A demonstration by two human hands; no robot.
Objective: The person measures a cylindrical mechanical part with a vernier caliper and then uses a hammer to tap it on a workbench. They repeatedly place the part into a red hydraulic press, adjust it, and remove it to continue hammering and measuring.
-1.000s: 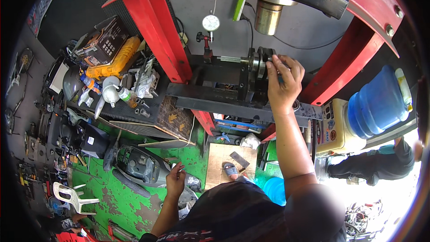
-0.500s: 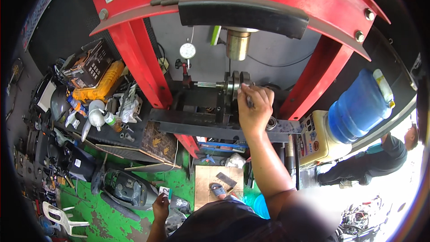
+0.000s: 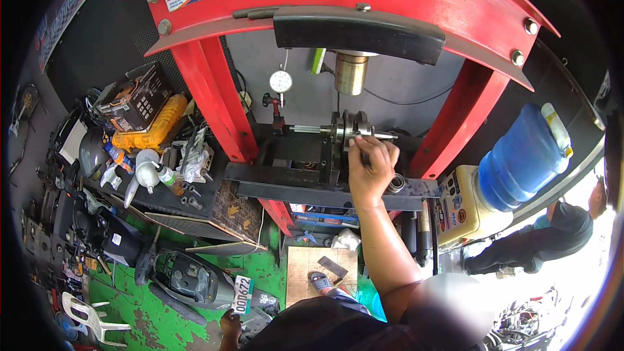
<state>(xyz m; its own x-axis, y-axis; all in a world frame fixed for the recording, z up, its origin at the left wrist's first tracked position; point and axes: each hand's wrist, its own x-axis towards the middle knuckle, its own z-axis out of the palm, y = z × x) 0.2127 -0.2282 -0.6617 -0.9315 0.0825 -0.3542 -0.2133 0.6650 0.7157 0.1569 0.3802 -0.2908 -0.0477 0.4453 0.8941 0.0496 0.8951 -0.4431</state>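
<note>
A metal crankshaft lies level across its supports inside a red press frame. My right hand reaches up to it, thumb and fingers pinched at the near edge of its round webs. To the left, a dial gauge with a white face stands on a small red holder, close to the shaft's splined end. Down at the lower left, my left hand hangs with curled fingers beside a scooter's licence plate; whatever it may hold is hidden.
Above the crankshaft hangs the press ram. A bench at left carries a yellow case, a cardboard box and bottles. The parked scooter is below. A blue water jug stands at right; another person is beyond.
My right hand has drawn down slightly from the crank webs, uncovering more of the shaft's right end. My left hand has dropped lower, baring the licence plate. The whole view has shifted a little.
</note>
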